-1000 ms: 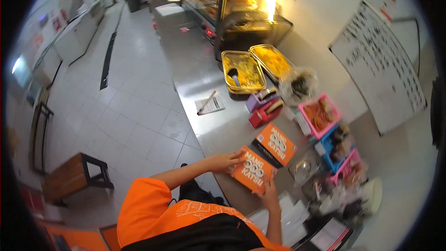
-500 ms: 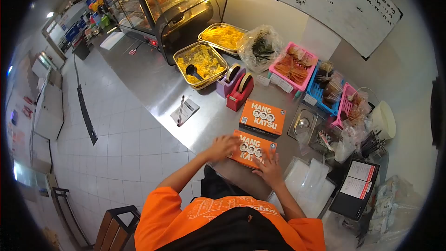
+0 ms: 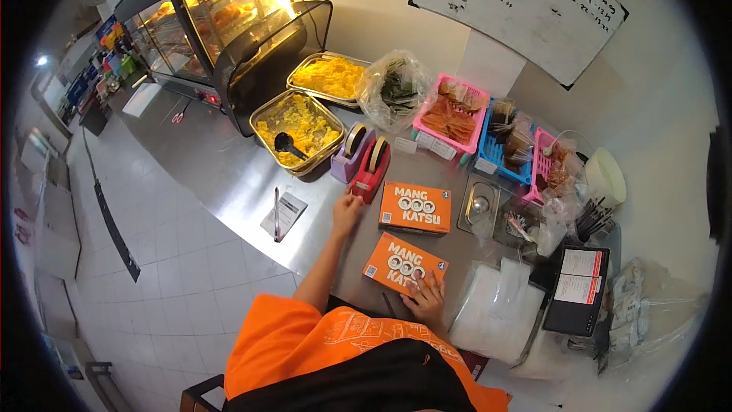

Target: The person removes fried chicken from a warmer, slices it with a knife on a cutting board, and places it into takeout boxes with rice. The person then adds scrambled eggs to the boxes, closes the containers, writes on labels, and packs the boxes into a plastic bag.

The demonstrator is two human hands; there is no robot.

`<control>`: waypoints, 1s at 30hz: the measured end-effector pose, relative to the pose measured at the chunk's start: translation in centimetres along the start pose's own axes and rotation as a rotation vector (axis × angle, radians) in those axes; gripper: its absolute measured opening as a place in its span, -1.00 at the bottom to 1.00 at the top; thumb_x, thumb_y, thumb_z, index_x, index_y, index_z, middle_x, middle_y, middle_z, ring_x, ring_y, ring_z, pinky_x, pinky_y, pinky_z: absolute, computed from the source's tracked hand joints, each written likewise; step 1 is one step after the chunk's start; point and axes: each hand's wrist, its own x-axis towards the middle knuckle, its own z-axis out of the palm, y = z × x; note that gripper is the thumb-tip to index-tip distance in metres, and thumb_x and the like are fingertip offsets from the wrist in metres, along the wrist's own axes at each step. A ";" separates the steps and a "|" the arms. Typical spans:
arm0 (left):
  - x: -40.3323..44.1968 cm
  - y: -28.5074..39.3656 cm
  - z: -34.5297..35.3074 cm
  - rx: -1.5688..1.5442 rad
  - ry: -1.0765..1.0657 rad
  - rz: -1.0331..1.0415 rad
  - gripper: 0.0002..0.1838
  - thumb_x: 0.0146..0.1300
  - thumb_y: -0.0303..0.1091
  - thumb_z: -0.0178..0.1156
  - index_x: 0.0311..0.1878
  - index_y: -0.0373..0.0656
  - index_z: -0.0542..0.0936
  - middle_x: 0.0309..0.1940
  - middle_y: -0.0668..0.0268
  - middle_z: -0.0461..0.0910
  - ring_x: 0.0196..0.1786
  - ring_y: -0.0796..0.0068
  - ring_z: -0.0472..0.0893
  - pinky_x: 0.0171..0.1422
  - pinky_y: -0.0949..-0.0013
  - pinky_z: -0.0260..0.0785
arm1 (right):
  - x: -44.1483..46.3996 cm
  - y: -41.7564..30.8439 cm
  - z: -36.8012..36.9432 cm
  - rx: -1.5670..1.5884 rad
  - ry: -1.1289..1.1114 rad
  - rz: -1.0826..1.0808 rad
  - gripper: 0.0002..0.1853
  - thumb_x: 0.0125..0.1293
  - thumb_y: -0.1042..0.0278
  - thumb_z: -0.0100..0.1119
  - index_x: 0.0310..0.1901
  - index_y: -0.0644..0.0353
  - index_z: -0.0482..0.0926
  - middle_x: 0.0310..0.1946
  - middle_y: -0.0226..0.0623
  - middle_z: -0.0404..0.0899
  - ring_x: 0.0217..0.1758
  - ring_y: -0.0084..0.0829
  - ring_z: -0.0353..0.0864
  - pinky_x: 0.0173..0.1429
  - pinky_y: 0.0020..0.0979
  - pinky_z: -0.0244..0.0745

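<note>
At the front end of the red tape dispenser [image 3: 371, 174] is my left hand [image 3: 348, 212], its fingers drawn together; whatever they pinch is too small to make out. Beside the red dispenser stands a purple one [image 3: 351, 154]. My right hand [image 3: 427, 299] lies with spread fingers on the lower right part of an orange box [image 3: 400, 258] labelled Mang Katsu. This box is turned slightly at the counter's near side. A second orange box [image 3: 415, 207] sits just above it, a small gap apart.
Two trays of yellow food [image 3: 299, 123] stand behind the dispensers, the nearer with a black ladle. Left lies a pen on paper [image 3: 284, 215]. Pink and blue baskets [image 3: 505, 145], plastic bags [image 3: 496, 309] and a black menu folder [image 3: 577, 290] are on the right. A lit display cabinet [image 3: 217, 23] stands back left.
My left hand has left the nearer box and moved up to the red dispenser. My right hand stays on that box, which has turned and parted from the other. The view has shifted.
</note>
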 end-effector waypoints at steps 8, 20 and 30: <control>-0.8 0.0 -1.7 -0.409 0.048 -0.301 -0.71 0.22 -0.20 -0.03 -0.35 -0.27 0.49 -0.43 0.31 0.52 -0.42 0.60 0.52 -0.41 0.59 0.30 | 3.3 0.1 1.2 -0.024 -0.057 -0.032 -0.64 0.02 0.17 0.17 -0.11 0.05 0.51 0.07 -0.30 0.36 0.23 -0.10 0.16 0.16 0.04 0.01; -15.3 4.8 0.0 -0.383 -0.564 -0.754 -0.56 0.15 -0.03 0.03 -0.48 -0.29 0.54 -0.63 0.27 0.53 -0.66 0.56 0.49 -0.59 0.56 0.30 | 6.2 -0.1 2.5 0.082 -0.126 0.012 -0.61 0.07 0.22 0.10 -0.01 -0.03 0.44 0.08 -0.36 0.34 0.26 -0.15 0.10 0.22 0.05 -0.11; -6.0 0.9 -10.1 0.948 -0.057 -0.150 -0.79 -0.03 -0.44 0.02 -0.27 -0.27 0.48 -0.46 0.07 0.50 -0.32 0.16 0.53 -0.28 0.17 0.34 | 6.6 -2.7 2.1 -0.097 -0.255 0.018 -0.58 0.14 0.44 -0.15 0.03 -0.25 0.40 0.12 -0.11 0.16 0.26 0.06 -0.01 0.17 0.24 -0.18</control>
